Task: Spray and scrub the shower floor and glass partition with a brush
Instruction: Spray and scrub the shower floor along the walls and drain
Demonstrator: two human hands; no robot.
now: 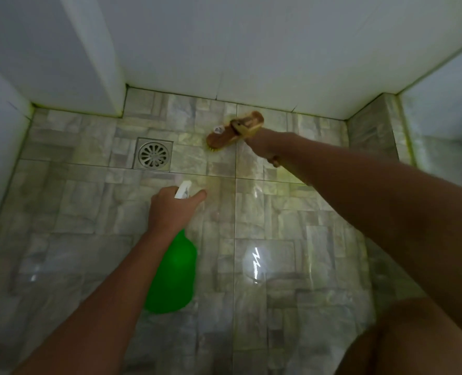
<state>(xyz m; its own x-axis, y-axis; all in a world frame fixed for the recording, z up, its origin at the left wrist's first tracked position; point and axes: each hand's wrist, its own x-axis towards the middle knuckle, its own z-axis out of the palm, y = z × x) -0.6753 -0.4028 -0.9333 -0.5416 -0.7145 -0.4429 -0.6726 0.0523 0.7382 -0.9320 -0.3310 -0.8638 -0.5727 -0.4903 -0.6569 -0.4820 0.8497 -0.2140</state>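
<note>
My right hand (267, 143) reaches far forward and grips a wooden scrub brush (234, 132), its yellow bristles pressed on the wet stone-pattern shower floor (292, 239) close to the back wall. My left hand (170, 209) holds a green spray bottle (174, 277) by its white trigger head (183, 190), nozzle pointing forward over the floor, index finger stretched along the trigger. The glass partition (446, 125) stands at the right edge, above a low tiled curb.
A square metal floor drain (153, 157) sits left of the brush. White tiled walls (278, 50) close the back and left, with a jutting corner column (100, 63). My bare knee (414, 339) fills the lower right corner.
</note>
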